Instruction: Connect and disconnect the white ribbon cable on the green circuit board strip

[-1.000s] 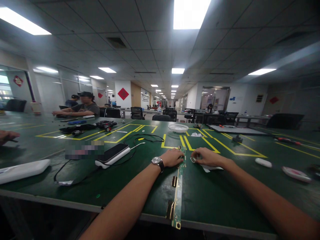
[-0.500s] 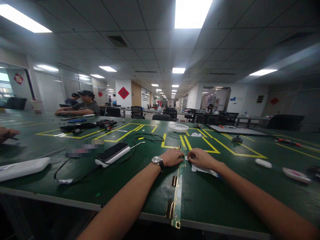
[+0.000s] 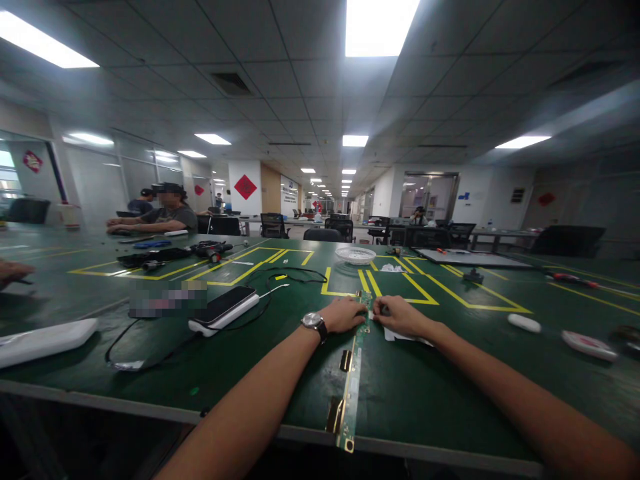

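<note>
A long narrow green circuit board (image 3: 353, 373) lies lengthwise in front of me, its near end reaching over the table edge. Two gold-brown flex tabs (image 3: 335, 415) stick out from its left side. My left hand (image 3: 345, 315), with a watch (image 3: 314, 321) on the wrist, grips the far part of the board from the left. Across from it, my right hand (image 3: 403, 316) is closed in a pinch at the board's right edge. A small white bit shows by its fingertips; what they hold is not clear. White paper (image 3: 407, 339) lies partly under that hand.
On the green table (image 3: 240, 387), a phone (image 3: 225, 303) rests on a white box beside a black cable (image 3: 273, 293). A clear dish (image 3: 355, 255) stands farther back. White objects (image 3: 524, 323) lie right. A co-worker's hand (image 3: 15, 272) shows far left; another person sits behind.
The view has shifted slightly. My right fingers have moved a little at the board's edge, with the hand curled more. My left hand stays in place on the board.
</note>
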Motion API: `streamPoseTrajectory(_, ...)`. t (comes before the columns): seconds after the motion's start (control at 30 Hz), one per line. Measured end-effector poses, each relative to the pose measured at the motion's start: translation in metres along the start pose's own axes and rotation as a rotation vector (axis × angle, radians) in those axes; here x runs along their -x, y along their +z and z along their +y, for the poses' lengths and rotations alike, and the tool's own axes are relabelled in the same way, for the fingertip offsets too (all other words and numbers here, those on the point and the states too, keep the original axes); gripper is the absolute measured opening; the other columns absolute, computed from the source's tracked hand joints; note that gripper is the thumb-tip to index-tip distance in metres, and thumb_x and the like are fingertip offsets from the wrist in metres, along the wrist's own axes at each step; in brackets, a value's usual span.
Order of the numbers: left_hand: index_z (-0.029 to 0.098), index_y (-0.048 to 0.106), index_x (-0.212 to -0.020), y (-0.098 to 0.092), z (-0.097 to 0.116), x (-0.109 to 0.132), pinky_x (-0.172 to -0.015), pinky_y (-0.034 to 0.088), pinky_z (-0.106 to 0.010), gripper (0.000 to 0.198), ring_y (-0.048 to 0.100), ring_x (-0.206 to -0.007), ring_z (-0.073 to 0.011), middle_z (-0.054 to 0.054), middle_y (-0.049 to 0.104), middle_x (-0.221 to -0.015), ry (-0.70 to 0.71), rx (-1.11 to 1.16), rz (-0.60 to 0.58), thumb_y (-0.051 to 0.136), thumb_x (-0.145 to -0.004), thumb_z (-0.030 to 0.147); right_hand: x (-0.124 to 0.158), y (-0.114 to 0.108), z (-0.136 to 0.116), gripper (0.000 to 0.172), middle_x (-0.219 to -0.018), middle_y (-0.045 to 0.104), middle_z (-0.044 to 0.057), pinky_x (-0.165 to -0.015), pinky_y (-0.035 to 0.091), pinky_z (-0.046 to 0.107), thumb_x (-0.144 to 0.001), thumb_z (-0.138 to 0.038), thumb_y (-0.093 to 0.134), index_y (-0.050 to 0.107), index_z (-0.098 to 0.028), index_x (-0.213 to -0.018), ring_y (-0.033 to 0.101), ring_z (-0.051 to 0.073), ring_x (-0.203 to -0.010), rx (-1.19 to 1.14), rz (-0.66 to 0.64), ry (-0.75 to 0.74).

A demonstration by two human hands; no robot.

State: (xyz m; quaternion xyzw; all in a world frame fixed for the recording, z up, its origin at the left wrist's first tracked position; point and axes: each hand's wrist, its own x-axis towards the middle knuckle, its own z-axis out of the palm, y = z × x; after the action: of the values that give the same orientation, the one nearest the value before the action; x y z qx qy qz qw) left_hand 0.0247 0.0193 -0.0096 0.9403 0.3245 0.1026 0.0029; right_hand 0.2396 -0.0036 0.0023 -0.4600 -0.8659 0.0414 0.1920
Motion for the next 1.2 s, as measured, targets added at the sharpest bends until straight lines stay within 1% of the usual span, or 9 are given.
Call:
streamPoseTrajectory(0.17, 0.023, 0.055, -0.126, -0.002, 0.003, 0.001, -0.096, 0.043, -0.044, 0.032, 0.052, -0.116, -0.0280, -0.011, 0.060, -0.119, -0.015, 0.001, -0.011, 0.043, -0.098, 0.033, 0.000, 0.001, -0.001, 0.008, -0.072, 0.063, 0.000, -0.063, 0.038, 0.024, -0.080, -0.024, 0.057, 0.059, -0.019, -0.075, 0.056, 0.014, -0.068, 0.006, 0.013, 0.000)
streamPoseTrajectory(0.33, 0.024, 0.055, -0.124, -0.002, 0.004, 0.001, -0.098, 0.042, -0.045, 0.030, 0.050, -0.119, -0.0281, -0.009, 0.060, -0.122, -0.027, 0.012, -0.016, 0.044, -0.097, 0.033, 0.000, 0.002, 0.002, 0.008, -0.076, 0.064, 0.002, -0.067, 0.041, 0.025, -0.082, -0.025, 0.057, 0.060, -0.019, -0.077, 0.058, 0.015, -0.071, 0.010, 0.008, -0.020)
streamPoseTrajectory(0.5, 0.026, 0.047, -0.131, 0.003, -0.002, -0.001, -0.103, 0.036, -0.049, 0.035, 0.042, -0.129, -0.0282, -0.008, 0.055, -0.132, -0.021, 0.026, 0.047, 0.045, -0.097, 0.037, -0.003, -0.005, 0.004, 0.012, -0.096, 0.068, 0.006, -0.089, 0.045, 0.034, -0.085, -0.023, 0.054, 0.065, -0.019, -0.087, 0.060, 0.020, -0.094, -0.034, 0.025, -0.197)
streamPoseTrajectory(0.6, 0.024, 0.045, -0.130, 0.001, -0.005, -0.001, -0.104, 0.034, -0.046, 0.033, 0.041, -0.129, -0.0252, -0.008, 0.055, -0.132, -0.070, 0.030, 0.141, 0.041, -0.099, 0.035, -0.005, -0.006, 0.004, 0.028, -0.110, 0.067, 0.006, -0.101, 0.042, 0.039, -0.080, -0.010, 0.048, 0.067, -0.021, -0.098, 0.059, 0.020, -0.108, -0.084, 0.041, -0.261)
streamPoseTrajectory(0.7, 0.021, 0.048, -0.121, -0.004, -0.007, 0.000, -0.101, 0.036, -0.043, 0.026, 0.045, -0.123, -0.0237, -0.008, 0.058, -0.125, -0.157, 0.023, 0.253, 0.038, -0.099, 0.029, -0.005, -0.003, 0.004, 0.048, -0.115, 0.067, 0.005, -0.102, 0.043, 0.036, -0.073, -0.002, 0.044, 0.067, -0.022, -0.110, 0.059, 0.019, -0.110, -0.081, -0.050, -0.277)
streamPoseTrajectory(0.83, 0.020, 0.050, -0.117, -0.007, -0.007, 0.003, -0.098, 0.038, -0.043, 0.023, 0.045, -0.121, -0.0248, -0.009, 0.059, -0.122, -0.202, -0.021, 0.275, 0.038, -0.097, 0.025, -0.004, -0.001, 0.008, 0.049, -0.115, 0.068, 0.005, -0.100, 0.045, 0.032, -0.075, -0.002, 0.043, 0.066, -0.020, -0.114, 0.061, 0.017, -0.107, -0.018, -0.096, -0.297)
streamPoseTrajectory(0.97, 0.022, 0.050, -0.121, -0.004, -0.007, 0.003, -0.099, 0.038, -0.044, 0.027, 0.044, -0.122, -0.0252, -0.008, 0.058, -0.126, -0.182, -0.089, 0.232, 0.039, -0.097, 0.026, -0.005, -0.006, 0.017, 0.039, -0.115, 0.066, 0.009, -0.099, 0.044, 0.036, -0.085, -0.013, 0.045, 0.066, -0.020, -0.116, 0.060, 0.021, -0.107, 0.162, -0.069, -0.191)
streamPoseTrajectory(1.1, 0.022, 0.052, -0.120, -0.003, -0.006, 0.004, -0.098, 0.038, -0.045, 0.027, 0.045, -0.119, -0.0255, -0.008, 0.059, -0.125, -0.174, -0.141, 0.212, 0.037, -0.097, 0.024, -0.004, -0.008, 0.029, 0.035, -0.112, 0.065, 0.014, -0.091, 0.046, 0.045, -0.091, -0.029, 0.043, 0.066, -0.020, -0.116, 0.060, 0.029, -0.104, 0.428, -0.062, 0.107)
streamPoseTrajectory(1.2, 0.022, 0.053, -0.120, -0.004, -0.007, 0.005, -0.097, 0.039, -0.045, 0.028, 0.046, -0.119, -0.0260, -0.008, 0.059, -0.125, -0.173, -0.154, 0.205, 0.038, -0.096, 0.022, -0.004, -0.009, 0.035, 0.038, -0.111, 0.064, 0.017, -0.086, 0.045, 0.053, -0.093, -0.035, 0.038, 0.068, -0.019, -0.109, 0.059, 0.035, -0.106, 0.537, -0.077, 0.283)
